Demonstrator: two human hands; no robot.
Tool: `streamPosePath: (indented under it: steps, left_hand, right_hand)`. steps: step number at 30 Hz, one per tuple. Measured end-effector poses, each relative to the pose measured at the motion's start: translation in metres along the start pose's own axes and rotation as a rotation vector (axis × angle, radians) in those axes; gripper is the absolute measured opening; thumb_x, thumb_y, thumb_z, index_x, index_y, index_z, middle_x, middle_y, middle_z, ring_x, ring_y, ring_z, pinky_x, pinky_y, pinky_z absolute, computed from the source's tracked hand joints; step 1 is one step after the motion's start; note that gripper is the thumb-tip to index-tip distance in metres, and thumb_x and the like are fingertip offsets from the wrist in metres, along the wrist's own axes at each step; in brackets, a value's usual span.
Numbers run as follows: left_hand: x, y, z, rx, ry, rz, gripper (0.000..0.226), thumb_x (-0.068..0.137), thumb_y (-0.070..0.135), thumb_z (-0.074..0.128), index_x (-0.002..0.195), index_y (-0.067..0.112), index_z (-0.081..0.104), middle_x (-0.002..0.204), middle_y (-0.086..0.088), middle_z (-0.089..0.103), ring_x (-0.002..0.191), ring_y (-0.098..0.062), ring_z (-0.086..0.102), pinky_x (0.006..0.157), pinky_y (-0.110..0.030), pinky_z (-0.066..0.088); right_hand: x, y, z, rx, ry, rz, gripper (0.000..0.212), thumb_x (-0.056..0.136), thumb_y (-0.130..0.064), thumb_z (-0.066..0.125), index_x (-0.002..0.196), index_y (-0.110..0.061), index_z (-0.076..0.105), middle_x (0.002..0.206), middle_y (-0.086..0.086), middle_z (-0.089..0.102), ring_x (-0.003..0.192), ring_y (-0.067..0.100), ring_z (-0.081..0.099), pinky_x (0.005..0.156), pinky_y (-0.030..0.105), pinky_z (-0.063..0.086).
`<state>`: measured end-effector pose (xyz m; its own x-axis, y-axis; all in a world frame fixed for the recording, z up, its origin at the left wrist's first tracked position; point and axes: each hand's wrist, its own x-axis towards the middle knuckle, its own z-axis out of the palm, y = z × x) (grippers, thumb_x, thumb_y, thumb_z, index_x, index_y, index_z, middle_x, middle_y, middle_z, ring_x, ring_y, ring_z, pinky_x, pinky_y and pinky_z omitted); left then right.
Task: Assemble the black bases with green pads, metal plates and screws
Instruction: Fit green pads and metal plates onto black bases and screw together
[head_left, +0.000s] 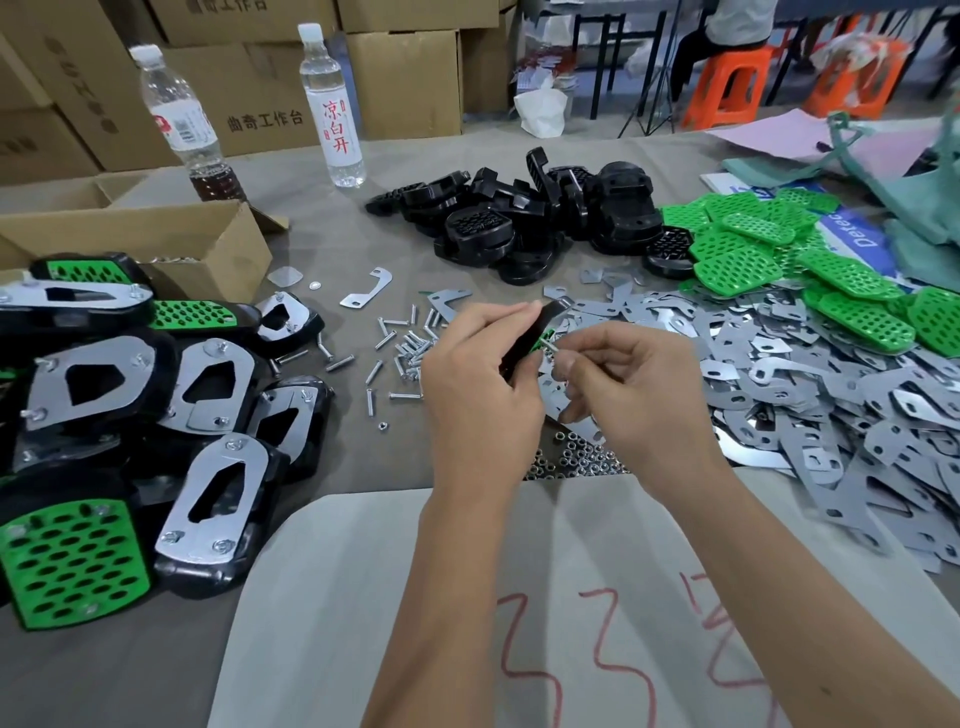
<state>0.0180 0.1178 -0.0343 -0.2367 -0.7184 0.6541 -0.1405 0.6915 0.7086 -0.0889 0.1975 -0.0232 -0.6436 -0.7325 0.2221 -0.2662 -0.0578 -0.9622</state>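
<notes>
We see a black base (527, 338) on edge mid-table, loose screws (405, 345) left, plates (810, 384) heaped right, green pads (753, 249) behind them.

Readable stuff: the water bottle (332, 106) up top, the one nearer the middle, has 凉白开 in red running down its white label. The cardboard box (249, 98) behind it says 曲奇工作台 in black. Bottom of the frame, red marker on the grey sheet (415, 597) looks like "33" plus more I can't make out. The blue-white sign (852, 236) on the right is mostly covered, unreadable.
</notes>
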Motion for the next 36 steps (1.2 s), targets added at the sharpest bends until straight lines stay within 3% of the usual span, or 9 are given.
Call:
streamPosePath:
  steps: [7, 13, 18, 24, 26, 29, 31, 33, 36]
  left_hand:
    - [-0.001, 0.0, 0.001, -0.025, -0.096, -0.006, 0.05, 0.077, -0.014, 0.068, 0.119, 0.011, 0.078, 0.112, 0.005, 0.07, 0.106, -0.008, 0.067, 0.089, -0.038, 0.06]
    - [0.002, -0.002, -0.005, -0.138, -0.121, -0.071, 0.047, 0.077, -0.01, 0.074, 0.116, 0.015, 0.079, 0.108, 0.013, 0.069, 0.099, -0.008, 0.068, 0.083, -0.035, 0.061]
    - [0.003, -0.002, -0.002, -0.16, -0.136, -0.097, 0.047, 0.077, -0.011, 0.074, 0.117, 0.013, 0.078, 0.107, 0.015, 0.068, 0.095, -0.006, 0.067, 0.081, -0.032, 0.06]
    - [0.001, 0.001, -0.002, -0.121, -0.165, -0.037, 0.05, 0.079, -0.015, 0.071, 0.118, 0.016, 0.078, 0.108, 0.023, 0.065, 0.104, -0.004, 0.067, 0.084, -0.03, 0.061]
    - [0.0, 0.001, -0.001, -0.136, -0.163, -0.051, 0.051, 0.079, -0.017, 0.07, 0.117, 0.015, 0.078, 0.108, 0.022, 0.065, 0.104, -0.004, 0.067, 0.085, -0.029, 0.061]
    - [0.001, -0.003, -0.002, -0.186, -0.146, -0.1, 0.05, 0.079, -0.019, 0.069, 0.115, 0.013, 0.079, 0.106, 0.014, 0.069, 0.099, -0.007, 0.069, 0.082, -0.027, 0.06]
    - [0.002, -0.004, -0.003, -0.206, -0.137, -0.133, 0.049, 0.078, -0.018, 0.072, 0.114, 0.014, 0.08, 0.104, 0.012, 0.07, 0.097, -0.007, 0.069, 0.08, -0.023, 0.057]
    - [0.002, -0.004, -0.004, -0.211, -0.133, -0.155, 0.048, 0.078, -0.016, 0.073, 0.113, 0.016, 0.08, 0.103, 0.014, 0.069, 0.095, -0.003, 0.067, 0.077, -0.018, 0.055]
    - [0.001, -0.002, -0.004, -0.216, -0.134, -0.162, 0.049, 0.078, -0.016, 0.073, 0.114, 0.017, 0.08, 0.104, 0.014, 0.069, 0.096, -0.005, 0.068, 0.077, -0.018, 0.055]
  right_hand:
    - [-0.004, -0.003, 0.003, -0.607, 0.127, -0.464, 0.011, 0.087, -0.001, 0.074, 0.078, -0.007, 0.073, 0.066, 0.001, 0.068, 0.06, 0.022, 0.062, 0.061, 0.043, 0.053]
    - [0.002, -0.003, -0.003, 0.125, -0.01, 0.082, 0.026, 0.092, 0.004, 0.071, 0.072, -0.012, 0.073, 0.06, 0.006, 0.067, 0.046, 0.014, 0.059, 0.044, 0.029, 0.051]
    - [-0.003, -0.002, 0.003, -0.623, 0.157, -0.496, 0.011, 0.089, -0.002, 0.072, 0.078, -0.005, 0.07, 0.068, 0.006, 0.068, 0.063, 0.029, 0.064, 0.063, 0.041, 0.049]
    - [0.0, -0.005, 0.003, 0.223, 0.051, 0.226, 0.024, 0.094, 0.004, 0.068, 0.071, -0.005, 0.069, 0.056, 0.006, 0.066, 0.042, 0.014, 0.057, 0.043, 0.029, 0.05]
    - [0.0, -0.003, 0.001, -0.005, 0.075, 0.06, 0.02, 0.094, 0.002, 0.069, 0.074, -0.004, 0.069, 0.057, 0.004, 0.066, 0.044, 0.018, 0.061, 0.048, 0.036, 0.053]
    - [-0.004, -0.001, 0.001, -0.557, 0.122, -0.489, 0.014, 0.091, 0.003, 0.069, 0.077, 0.0, 0.066, 0.064, 0.008, 0.064, 0.058, 0.032, 0.061, 0.058, 0.047, 0.052]
    - [-0.004, -0.003, 0.005, -0.659, 0.129, -0.605, 0.012, 0.09, 0.005, 0.067, 0.079, 0.003, 0.065, 0.069, 0.013, 0.063, 0.062, 0.037, 0.058, 0.057, 0.049, 0.049]
    - [-0.006, -0.002, 0.009, -0.569, 0.127, -0.484, 0.013, 0.092, 0.003, 0.067, 0.079, 0.001, 0.066, 0.067, 0.01, 0.064, 0.059, 0.034, 0.061, 0.057, 0.047, 0.051]
    - [-0.003, -0.006, 0.013, 0.096, 0.096, 0.103, 0.017, 0.095, 0.003, 0.067, 0.078, -0.001, 0.068, 0.06, 0.007, 0.065, 0.045, 0.016, 0.061, 0.046, 0.036, 0.052]
